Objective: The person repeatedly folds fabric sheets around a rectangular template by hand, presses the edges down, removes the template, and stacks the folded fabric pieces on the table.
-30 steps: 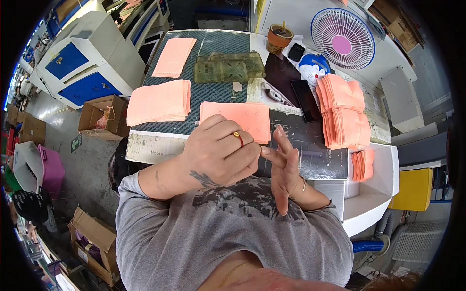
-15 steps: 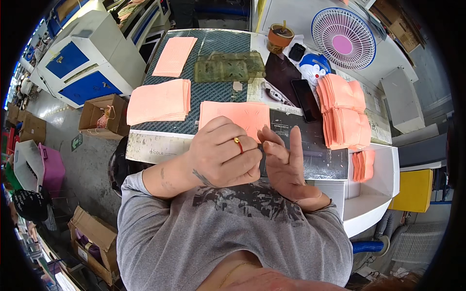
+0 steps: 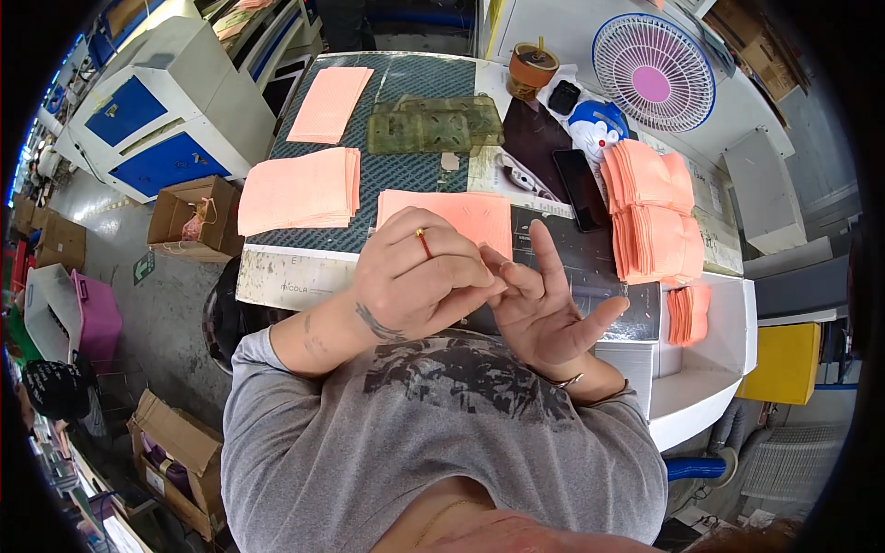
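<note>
A white cabinet [image 3: 207, 69] with 2 blue doors [image 3: 172, 168] is standing on the grey floor [image 3: 189, 309] left of the tabletop [image 3: 324, 273], while an open cardboard box [image 3: 171, 224] is sitting between them and a pink bin [image 3: 100, 318] is standing farther left. A pale panel [image 3: 553, 26] is rising along the tabletop's far right side. Light is glinting off the floor near a green marking [image 3: 144, 267].
</note>
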### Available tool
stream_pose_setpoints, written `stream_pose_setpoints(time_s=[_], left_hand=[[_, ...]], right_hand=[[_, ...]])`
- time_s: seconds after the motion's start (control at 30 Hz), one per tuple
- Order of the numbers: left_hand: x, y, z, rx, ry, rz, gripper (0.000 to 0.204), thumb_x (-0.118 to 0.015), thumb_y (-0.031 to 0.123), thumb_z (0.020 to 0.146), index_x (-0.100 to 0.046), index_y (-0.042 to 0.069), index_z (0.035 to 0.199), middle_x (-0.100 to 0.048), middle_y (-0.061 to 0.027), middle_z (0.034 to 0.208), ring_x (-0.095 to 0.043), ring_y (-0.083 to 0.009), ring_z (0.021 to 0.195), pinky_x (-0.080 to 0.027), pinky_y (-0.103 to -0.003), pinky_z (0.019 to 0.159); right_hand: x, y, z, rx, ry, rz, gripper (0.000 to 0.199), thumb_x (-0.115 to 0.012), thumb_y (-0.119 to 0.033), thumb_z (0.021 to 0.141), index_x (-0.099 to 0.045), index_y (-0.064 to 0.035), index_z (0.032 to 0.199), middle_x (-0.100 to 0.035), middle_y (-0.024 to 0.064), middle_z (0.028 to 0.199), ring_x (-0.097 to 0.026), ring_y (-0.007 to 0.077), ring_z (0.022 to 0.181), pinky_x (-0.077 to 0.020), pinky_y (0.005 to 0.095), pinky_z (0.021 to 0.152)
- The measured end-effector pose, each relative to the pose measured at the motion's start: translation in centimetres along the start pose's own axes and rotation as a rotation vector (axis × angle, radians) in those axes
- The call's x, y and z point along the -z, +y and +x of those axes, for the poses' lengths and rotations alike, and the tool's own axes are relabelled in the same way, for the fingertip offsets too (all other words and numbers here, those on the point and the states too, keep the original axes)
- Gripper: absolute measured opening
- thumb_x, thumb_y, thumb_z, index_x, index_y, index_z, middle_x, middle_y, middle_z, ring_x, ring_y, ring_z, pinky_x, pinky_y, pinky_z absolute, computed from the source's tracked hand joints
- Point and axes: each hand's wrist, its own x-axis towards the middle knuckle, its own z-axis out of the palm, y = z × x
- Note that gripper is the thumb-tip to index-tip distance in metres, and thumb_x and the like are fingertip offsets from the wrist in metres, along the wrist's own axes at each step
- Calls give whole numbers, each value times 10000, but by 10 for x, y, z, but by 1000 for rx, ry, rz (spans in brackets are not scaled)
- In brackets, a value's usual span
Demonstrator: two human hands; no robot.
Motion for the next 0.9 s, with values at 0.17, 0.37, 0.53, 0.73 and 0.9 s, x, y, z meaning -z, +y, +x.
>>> stream_pose_setpoints(time_s=[0.17,0.37,0.53,0.73,0.9], left_hand=[[0,1,1,31,-36,-109,202,-801,51,695,-662,119,824,-608,19,819,-543,-140,715,-455,-265,656],[-1,0,-1,90,-20,-153,200,-798,65,679,-686,113,838,-665,18,844,-586,-130,747,-474,-260,704],[-3,-4,-5,61,-11,-177,222,-797,43,692,-683,92,876,-619,-23,833,-559,-142,708,-467,-248,631],[0,-2,-4,256,-54,-332,254,-754,-8,685,-686,55,922,-632,-59,840,-583,-151,698,-486,-238,626],[2,-1,-5,340,-119,-415,292,-712,-47,678,-686,33,957,-641,-71,850,-601,-155,699,-497,-231,635]], right_hand=[[2,3,0,13,-25,-25,1118,-70,-893,775,-69,-88,1550,-515,190,1394,-254,344,1446,-223,490,1147],[0,5,-1,14,-16,-17,1126,-68,-898,769,-75,-88,1550,-503,192,1407,-250,344,1448,-217,491,1147],[-3,4,-2,-17,30,16,1126,-66,-898,768,-78,-89,1550,-499,189,1411,-245,340,1450,-191,500,1155],[1,6,-1,18,-8,-14,1117,-58,-892,772,-86,-91,1550,-508,183,1404,-231,325,1456,-165,506,1164],[1,8,1,49,-34,-92,1116,-53,-888,775,-94,-85,1548,-517,175,1396,-214,304,1463,-154,507,1169]])
